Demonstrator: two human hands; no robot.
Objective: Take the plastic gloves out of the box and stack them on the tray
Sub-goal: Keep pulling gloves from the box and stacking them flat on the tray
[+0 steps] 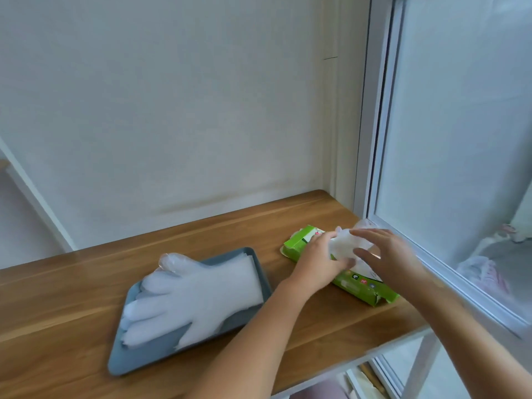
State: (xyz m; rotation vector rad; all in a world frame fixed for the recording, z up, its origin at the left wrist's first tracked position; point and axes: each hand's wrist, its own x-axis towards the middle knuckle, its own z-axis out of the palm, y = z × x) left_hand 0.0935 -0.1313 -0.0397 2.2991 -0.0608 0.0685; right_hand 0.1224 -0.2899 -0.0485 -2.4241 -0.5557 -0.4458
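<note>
Left hand: my left hand lies on the box, its fingers curled round a crumpled glove at the opening.
Right hand: my right hand comes in from the box's right, with finger and thumb spread either side of the glove. I cannot tell whether they pinch it; the frame is blurred.
Box: green, lying flat on the bench, with the window just to its right. The glove stands half out of it. I cannot see what else is inside.
Tray: the grey tray sits left of the box. It holds a flat stack of gloves, fingers pointing away from the box.
Risk, box: it looks light, so I judge a quick pull could lift or drag it.
Risk, extra gloves: thin film clings, so several may come out together.
Risk, stack: a crumpled glove laid down unsmoothed could slide off the stack.
</note>
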